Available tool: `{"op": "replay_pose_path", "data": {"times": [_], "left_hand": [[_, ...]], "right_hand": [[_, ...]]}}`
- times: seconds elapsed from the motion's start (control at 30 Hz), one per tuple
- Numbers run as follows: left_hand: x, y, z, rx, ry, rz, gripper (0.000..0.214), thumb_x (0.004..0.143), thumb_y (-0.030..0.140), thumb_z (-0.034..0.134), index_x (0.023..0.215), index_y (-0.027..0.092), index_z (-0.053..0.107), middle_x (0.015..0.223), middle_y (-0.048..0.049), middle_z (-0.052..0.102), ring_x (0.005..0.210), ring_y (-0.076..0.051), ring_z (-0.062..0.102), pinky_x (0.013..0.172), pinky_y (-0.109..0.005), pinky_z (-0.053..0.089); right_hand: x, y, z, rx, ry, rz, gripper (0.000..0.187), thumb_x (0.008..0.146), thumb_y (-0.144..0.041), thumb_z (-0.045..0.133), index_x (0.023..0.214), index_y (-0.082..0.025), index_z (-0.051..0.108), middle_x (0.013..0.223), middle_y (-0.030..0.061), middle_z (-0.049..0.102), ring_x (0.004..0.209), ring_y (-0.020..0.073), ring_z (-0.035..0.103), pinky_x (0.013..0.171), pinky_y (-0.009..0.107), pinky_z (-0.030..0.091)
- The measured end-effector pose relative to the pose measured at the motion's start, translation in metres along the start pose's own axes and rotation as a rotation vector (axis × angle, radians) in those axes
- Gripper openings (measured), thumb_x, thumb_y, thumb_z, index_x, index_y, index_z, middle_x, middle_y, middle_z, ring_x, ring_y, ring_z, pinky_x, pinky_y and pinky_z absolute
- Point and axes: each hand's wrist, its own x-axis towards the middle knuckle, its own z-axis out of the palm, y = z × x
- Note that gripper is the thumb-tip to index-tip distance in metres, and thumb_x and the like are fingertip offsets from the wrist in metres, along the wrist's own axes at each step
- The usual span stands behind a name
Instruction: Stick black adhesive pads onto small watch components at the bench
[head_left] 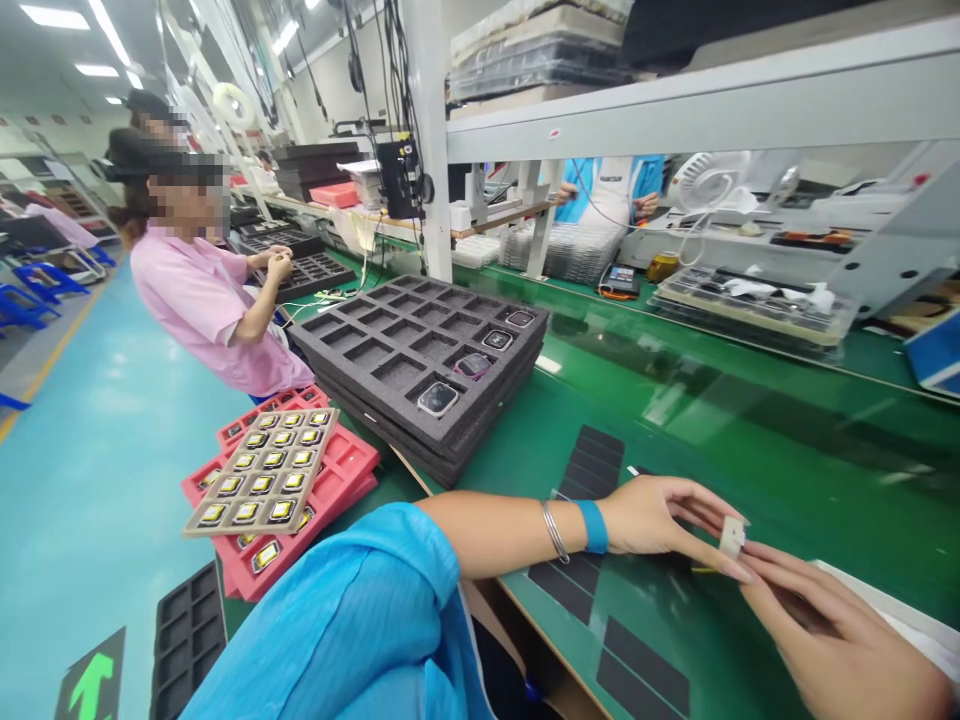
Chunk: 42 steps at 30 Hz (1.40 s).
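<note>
A small whitish block-like part [732, 537] is held above the green bench top, its kind not clear. My left hand [667, 515] pinches it between thumb and fingers, with a blue band and metal bangles on the wrist. From the right, my right hand [840, 610] meets it, thumb and forefinger closed at its lower side. Part of the piece is hidden by the fingers. Black rectangular pads [589, 465] lie flat on the bench beside my left forearm. More dark pads [641, 670] lie nearer the bench's front edge.
Stacked black foam trays [360, 400] hold several square watch-like parts in one row. Left of them, a beige tray [251, 460] of small parts rests on red trays [352, 455]. A co-worker in pink [202, 300] stands beyond; another person's blue sleeves [649, 180] show behind the shelf.
</note>
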Motion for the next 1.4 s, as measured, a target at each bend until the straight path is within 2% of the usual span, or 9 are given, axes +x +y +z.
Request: {"op": "replay_pose_path", "data": {"times": [0.13,0.27,0.43,0.83,1.0,1.13,1.2,1.3,1.4], "left_hand": [[0.002,0.001,0.004,-0.006,0.057,0.020,0.067,0.023,0.027,0.093,0.084,0.012,0.067,0.082,-0.0023,0.063,0.080,-0.016,0.060,0.097,-0.049,0.046],[0.000,0.002,0.009,0.037,0.117,0.052,0.062,0.033,0.024,0.094,0.086,0.013,0.065,0.083,-0.0043,0.066,0.081,-0.016,0.063,0.091,-0.041,0.050],[0.003,-0.002,0.004,0.122,0.095,0.076,0.057,0.042,0.019,0.093,0.091,0.014,0.064,0.085,-0.0043,0.069,0.084,-0.018,0.066,0.085,-0.035,0.052],[0.005,-0.002,0.004,0.103,0.018,0.037,0.054,0.044,0.019,0.092,0.091,0.014,0.065,0.087,-0.0037,0.070,0.083,-0.016,0.066,0.082,-0.031,0.054],[0.001,0.005,0.004,-0.086,-0.007,-0.101,0.056,0.047,0.016,0.090,0.098,0.016,0.066,0.091,-0.0026,0.069,0.081,-0.014,0.065,0.081,-0.030,0.054],[0.000,0.009,0.004,-0.184,-0.028,-0.204,0.058,0.048,0.017,0.090,0.100,0.017,0.066,0.095,-0.0033,0.069,0.084,-0.016,0.066,0.079,-0.031,0.056],[0.000,0.010,0.004,-0.208,-0.039,-0.225,0.057,0.049,0.016,0.089,0.101,0.018,0.066,0.095,-0.0032,0.069,0.084,-0.017,0.067,0.079,-0.031,0.056],[0.000,0.010,0.003,-0.225,-0.053,-0.228,0.056,0.050,0.016,0.089,0.100,0.019,0.064,0.095,-0.0027,0.069,0.086,-0.017,0.067,0.078,-0.030,0.057],[0.000,0.009,0.003,-0.233,-0.065,-0.226,0.053,0.050,0.016,0.089,0.097,0.018,0.064,0.092,-0.0015,0.069,0.083,-0.016,0.067,0.075,-0.029,0.057]], "right_hand": [[-0.002,-0.010,-0.002,0.063,-0.040,-0.005,0.025,0.069,-0.056,0.064,0.061,-0.033,0.071,0.083,0.0085,0.075,0.078,0.0315,0.072,0.072,0.050,0.060],[-0.005,-0.015,-0.003,0.163,-0.083,0.009,0.022,0.076,-0.043,0.063,0.073,-0.025,0.075,0.093,0.0077,0.076,0.086,0.0247,0.072,0.079,0.041,0.060],[-0.006,-0.015,-0.001,0.213,-0.085,0.011,0.012,0.078,-0.027,0.064,0.078,-0.023,0.075,0.096,0.0073,0.075,0.089,0.0216,0.071,0.083,0.038,0.058],[-0.003,-0.014,-0.006,0.093,-0.014,-0.156,0.006,0.075,-0.018,0.062,0.071,-0.021,0.065,0.098,0.0074,0.068,0.093,0.0212,0.065,0.086,0.038,0.053],[0.011,-0.005,-0.028,-0.091,0.120,-0.147,0.008,0.074,-0.017,0.060,0.068,-0.022,0.063,0.094,0.0056,0.068,0.092,0.0217,0.065,0.088,0.040,0.051],[0.025,0.014,-0.061,-0.300,0.247,-0.037,0.009,0.072,-0.014,0.060,0.066,-0.021,0.062,0.090,0.0065,0.069,0.091,0.0244,0.064,0.088,0.043,0.050],[0.027,0.018,-0.070,-0.317,0.287,0.028,0.008,0.072,-0.014,0.060,0.068,-0.020,0.063,0.088,0.0068,0.069,0.090,0.0247,0.064,0.089,0.044,0.049],[0.023,0.012,-0.063,-0.106,0.251,0.113,0.007,0.078,-0.020,0.061,0.077,-0.020,0.068,0.087,0.0056,0.071,0.088,0.0225,0.065,0.088,0.041,0.050],[0.011,-0.004,-0.038,0.260,0.058,0.204,0.013,0.078,-0.032,0.068,0.082,-0.020,0.070,0.086,0.0035,0.072,0.084,0.0198,0.066,0.086,0.038,0.052]]}}
